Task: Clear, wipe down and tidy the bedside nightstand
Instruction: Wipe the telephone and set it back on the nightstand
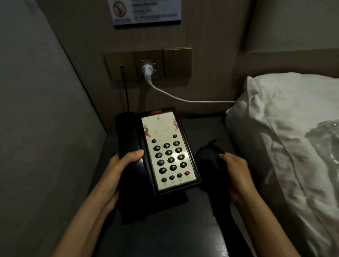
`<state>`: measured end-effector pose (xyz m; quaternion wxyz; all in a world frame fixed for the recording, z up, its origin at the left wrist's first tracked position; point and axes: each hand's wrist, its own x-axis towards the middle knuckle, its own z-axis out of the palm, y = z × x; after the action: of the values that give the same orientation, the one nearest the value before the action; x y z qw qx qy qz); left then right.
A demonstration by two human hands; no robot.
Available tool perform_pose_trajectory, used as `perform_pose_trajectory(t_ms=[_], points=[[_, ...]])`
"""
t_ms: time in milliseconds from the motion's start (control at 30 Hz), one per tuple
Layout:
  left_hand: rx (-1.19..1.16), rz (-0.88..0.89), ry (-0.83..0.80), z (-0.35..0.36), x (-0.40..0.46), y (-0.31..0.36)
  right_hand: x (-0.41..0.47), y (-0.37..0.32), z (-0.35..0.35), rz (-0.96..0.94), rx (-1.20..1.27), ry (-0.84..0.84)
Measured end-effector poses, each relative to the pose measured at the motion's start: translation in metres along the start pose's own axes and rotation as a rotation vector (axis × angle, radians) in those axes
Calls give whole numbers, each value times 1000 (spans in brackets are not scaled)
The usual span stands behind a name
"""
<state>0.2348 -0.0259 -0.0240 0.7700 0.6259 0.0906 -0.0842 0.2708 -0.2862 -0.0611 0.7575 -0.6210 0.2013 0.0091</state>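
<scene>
The telephone (162,150) was a black desk set with a pale keypad panel, round dark buttons in rows, one red button in the lowest row and a red strip along its far edge. Its handset lay in the cradle along the left side, and a thin black cord ran up from its back to the wall plate (119,66). It sat toward the back of the dark bench (171,237), left of the middle, its near end raised off the surface.

The left hand (115,171) gripped the telephone's left side, the thumb curled over the handset and the fingers hidden beneath the body. The right hand (237,174) was just to the right of the telephone, near the bench's right edge, its fingers curled round a bunched black cloth (208,161). The cloth lay on the bench close beside the telephone's right side; whether the two touched could not be told.

A white plug (147,71) sat in the wall socket behind the bench, its white cable running right, behind a white pillow (283,121) on the bed beside the bench's right edge.
</scene>
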Motion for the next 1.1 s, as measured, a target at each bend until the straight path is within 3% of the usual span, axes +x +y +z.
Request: perform_pose_trajectory(t_ms=[200, 300, 367, 600, 700, 800, 900, 967, 1100], points=[[-32, -69, 65, -14, -13, -36, -5, -21, 1, 3, 274, 32], [-54, -106, 73, -17, -15, -48, -10, -32, -4, 88, 369, -89], [-76, -124, 74, -16, -13, -52, -16, -34, -4, 117, 324, -172], [-79, -166, 15, 4, -8, -57, -39, -8, 18, -50, 72, -473], [-80, -157, -13, 12, -7, -58, -45, -5, 23, -315, -124, -492], [-58, -180, -20, 14, -8, -56, -45, -2, 27, -748, -545, -253], [-50, -177, -2, 9, -10, -53, -44, 1, 29, -1009, -883, 14], [-82, -167, 20, 7, -9, -50, -48, 3, 35, -1103, -973, 8], [-208, -196, 89, 1, -5, -43, -68, 21, 51, -1235, -1114, -204]])
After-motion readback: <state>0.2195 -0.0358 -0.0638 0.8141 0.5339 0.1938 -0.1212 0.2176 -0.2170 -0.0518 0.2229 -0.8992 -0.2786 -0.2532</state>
